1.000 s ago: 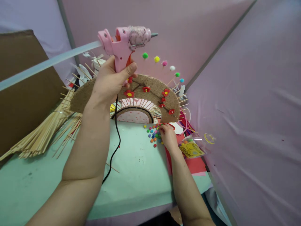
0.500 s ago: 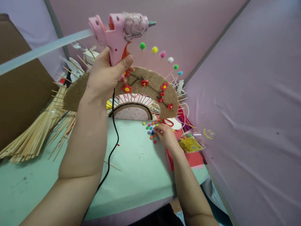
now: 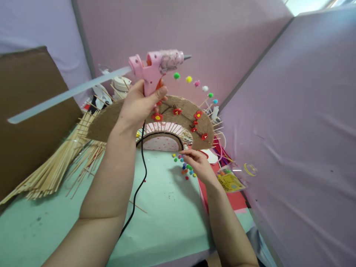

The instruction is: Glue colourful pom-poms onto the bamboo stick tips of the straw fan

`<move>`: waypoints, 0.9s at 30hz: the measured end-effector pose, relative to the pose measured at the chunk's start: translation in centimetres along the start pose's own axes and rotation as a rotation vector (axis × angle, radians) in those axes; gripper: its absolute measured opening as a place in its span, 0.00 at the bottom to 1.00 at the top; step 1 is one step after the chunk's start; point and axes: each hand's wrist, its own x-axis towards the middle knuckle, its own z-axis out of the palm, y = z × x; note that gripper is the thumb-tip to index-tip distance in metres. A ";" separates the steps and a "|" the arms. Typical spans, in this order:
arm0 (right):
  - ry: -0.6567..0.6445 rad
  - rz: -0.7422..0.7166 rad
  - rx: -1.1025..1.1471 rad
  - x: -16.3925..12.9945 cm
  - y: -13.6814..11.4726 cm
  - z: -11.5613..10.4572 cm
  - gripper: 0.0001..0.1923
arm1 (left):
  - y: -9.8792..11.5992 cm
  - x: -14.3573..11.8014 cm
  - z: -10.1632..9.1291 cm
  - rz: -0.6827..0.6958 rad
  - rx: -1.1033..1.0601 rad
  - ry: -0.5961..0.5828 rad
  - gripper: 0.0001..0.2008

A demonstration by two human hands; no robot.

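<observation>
My left hand (image 3: 144, 100) grips a pink hot glue gun (image 3: 151, 72) by its handle, nozzle pointing right. A long clear glue stick (image 3: 69, 94) sticks out of its back. Behind stands a twine-wrapped half-ring fan (image 3: 111, 118) with red felt flowers (image 3: 177, 111) and thin sticks around its edge, some tipped with coloured pompoms (image 3: 189, 79). My right hand (image 3: 198, 163) hovers over small loose pompoms (image 3: 189, 167) on the table, thumb and fingertips closed together. Whatever they pinch, if anything, is too small to make out.
A bundle of bamboo sticks (image 3: 52, 167) lies at left before a brown cardboard sheet (image 3: 30, 111). A black cord (image 3: 135, 196) runs down the green tabletop (image 3: 167, 215). At right are red sheets (image 3: 233, 200), a bag of pompoms (image 3: 230, 181) and pipe cleaners (image 3: 226, 157).
My right hand has lifted from among the loose pompoms and now hangs above them. My left hand still holds the glue gun; the camera view has tilted upward.
</observation>
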 end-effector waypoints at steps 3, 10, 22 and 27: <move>0.021 0.111 0.535 1.0 -2.7 -0.5 0.10 | -0.2 0.1 -0.1 -0.006 -0.033 0.000 0.07; 0.087 -0.078 0.819 4.9 -9.5 -0.7 0.14 | -0.8 0.6 -1.1 -0.060 -0.012 -0.051 0.15; 0.264 -0.476 0.621 11.3 -16.4 -1.4 0.13 | -1.1 0.4 -2.1 -0.076 -0.054 -0.146 0.20; 0.227 -0.457 0.642 12.0 -16.5 -0.8 0.12 | -1.3 0.5 -2.1 -0.086 -0.050 -0.176 0.21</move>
